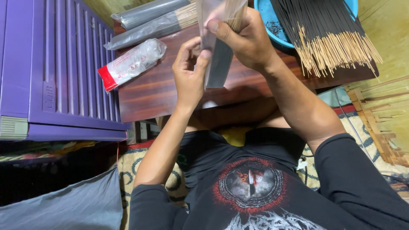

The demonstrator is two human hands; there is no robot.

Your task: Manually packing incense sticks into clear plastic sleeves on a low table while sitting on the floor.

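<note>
While you sit at the low wooden table [162, 91], your right hand [245, 38] clamps the upper part of an incense bundle [219, 64] in a clear sleeve, held upright above the tabletop. Your left hand [189, 72] pinches the sleeve's lower edge between thumb and fingertips. Filled sleeves [149, 21] (two, grey) and one red-ended packet [130, 64] lie at left; a blue basin [272, 25] holds loose sticks [328, 38]; a purple crate [68, 68] stands beside.
</note>
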